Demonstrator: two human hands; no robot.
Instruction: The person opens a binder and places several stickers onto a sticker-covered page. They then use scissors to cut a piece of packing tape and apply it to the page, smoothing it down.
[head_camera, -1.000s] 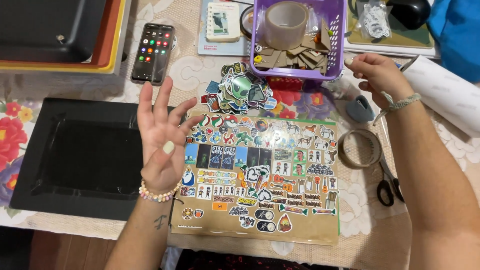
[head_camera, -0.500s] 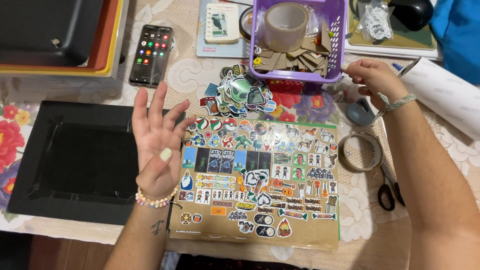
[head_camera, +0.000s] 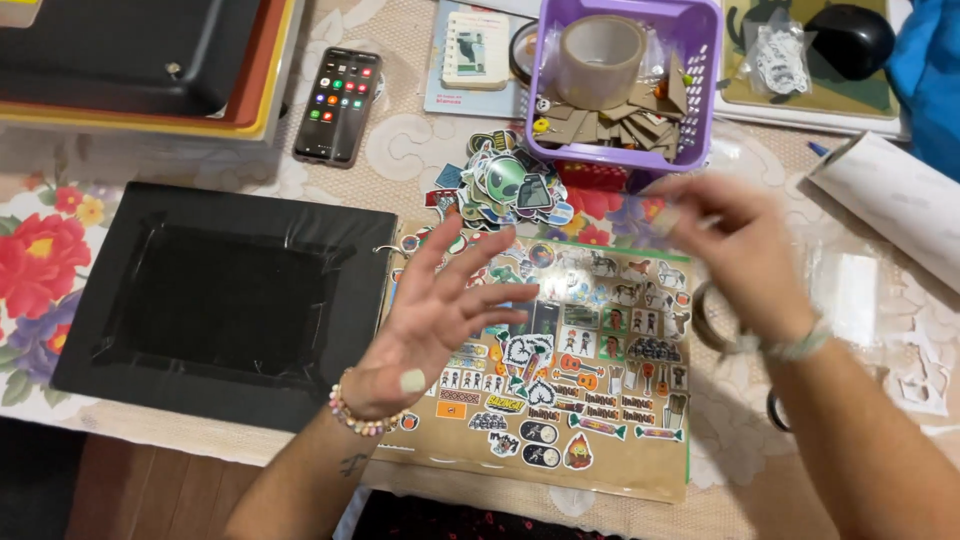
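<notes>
Sticker sheet (head_camera: 590, 350) beneath both hands — left (head_camera: 440, 320), right (head_camera: 740, 255).

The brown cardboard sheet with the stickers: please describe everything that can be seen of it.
The brown cardboard sheet lies flat on the flowered tablecloth, beside a black frame. It looks like plain kraft card. Many small colourful stickers cover it in rough rows: figures, animals, guitars, a flame. A green edge shows along its right side. A loose sticker pile lies at its top edge. The left hand, fingers spread, is above its left part; whether it touches is unclear. The blurred right hand is over its upper right corner.
</notes>
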